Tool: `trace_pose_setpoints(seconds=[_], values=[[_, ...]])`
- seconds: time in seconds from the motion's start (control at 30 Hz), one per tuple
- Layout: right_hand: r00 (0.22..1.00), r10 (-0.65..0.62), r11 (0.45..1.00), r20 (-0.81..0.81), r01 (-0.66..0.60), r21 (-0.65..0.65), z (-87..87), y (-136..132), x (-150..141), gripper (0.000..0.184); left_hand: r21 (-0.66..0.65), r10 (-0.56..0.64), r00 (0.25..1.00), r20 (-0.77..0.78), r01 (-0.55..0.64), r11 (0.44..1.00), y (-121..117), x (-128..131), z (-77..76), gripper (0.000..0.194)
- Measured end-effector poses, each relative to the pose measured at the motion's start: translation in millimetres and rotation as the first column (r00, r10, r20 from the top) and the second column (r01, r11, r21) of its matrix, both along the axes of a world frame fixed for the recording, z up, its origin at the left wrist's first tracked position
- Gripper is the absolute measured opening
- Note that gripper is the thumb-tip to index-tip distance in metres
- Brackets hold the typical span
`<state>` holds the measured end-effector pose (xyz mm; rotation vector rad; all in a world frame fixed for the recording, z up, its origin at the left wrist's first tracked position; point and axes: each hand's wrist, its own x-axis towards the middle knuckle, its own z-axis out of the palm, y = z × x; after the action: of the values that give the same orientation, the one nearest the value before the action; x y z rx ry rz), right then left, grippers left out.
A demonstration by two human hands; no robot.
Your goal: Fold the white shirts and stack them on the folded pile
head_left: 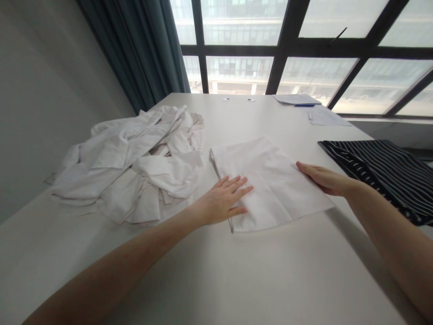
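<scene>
A folded white cloth (267, 180) lies flat on the white table, its layered edge facing left. My left hand (225, 198) rests palm down on the cloth's left part, fingers spread. At the cloth's right edge is my right hand (323, 178), turned on its side with the fingers stretched out and touching the fabric. Neither hand grips anything. To the left, a crumpled heap of white cloths (135, 158) sits beside my left hand.
Black cloth with white stripes (389, 167) lies at the table's right edge. Papers (294, 99) and a blue pen (304, 105) are at the far right of the white table (270, 275). A dark curtain (142, 45) and windows stand behind.
</scene>
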<state>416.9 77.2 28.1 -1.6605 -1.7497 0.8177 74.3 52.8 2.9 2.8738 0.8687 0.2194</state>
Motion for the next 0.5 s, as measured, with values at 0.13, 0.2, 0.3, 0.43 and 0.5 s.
trace_pose_setpoints(seconds=[0.13,0.2,0.3,0.43,0.5], values=[[0.997,0.065,0.981,-0.039,-0.071,-0.179,3.4,-1.9,-11.8,0.045,0.002,0.015,1.000,-0.010,-0.015,1.000,1.3,-0.3,-1.0,0.063],[0.997,0.060,0.982,0.047,-0.051,-0.182,2.4,1.1,-16.1,0.043,0.003,0.008,1.000,-0.018,-0.008,1.000,2.2,-1.2,-1.4,0.063],[0.934,0.009,0.996,0.357,0.025,-0.088,-2.6,7.8,-21.1,0.037,-0.001,0.002,0.999,-0.043,-0.002,1.000,2.6,-2.1,-1.2,0.065],[0.777,-0.014,0.999,0.629,0.033,-0.018,-8.2,10.8,-26.8,0.037,-0.026,0.018,0.996,-0.083,-0.020,0.999,1.9,-2.0,0.5,0.073],[0.728,0.004,0.999,0.686,0.032,-0.039,-7.4,8.7,-30.1,0.039,-0.039,0.048,0.993,-0.113,-0.052,0.998,2.4,-2.5,1.2,0.080]])
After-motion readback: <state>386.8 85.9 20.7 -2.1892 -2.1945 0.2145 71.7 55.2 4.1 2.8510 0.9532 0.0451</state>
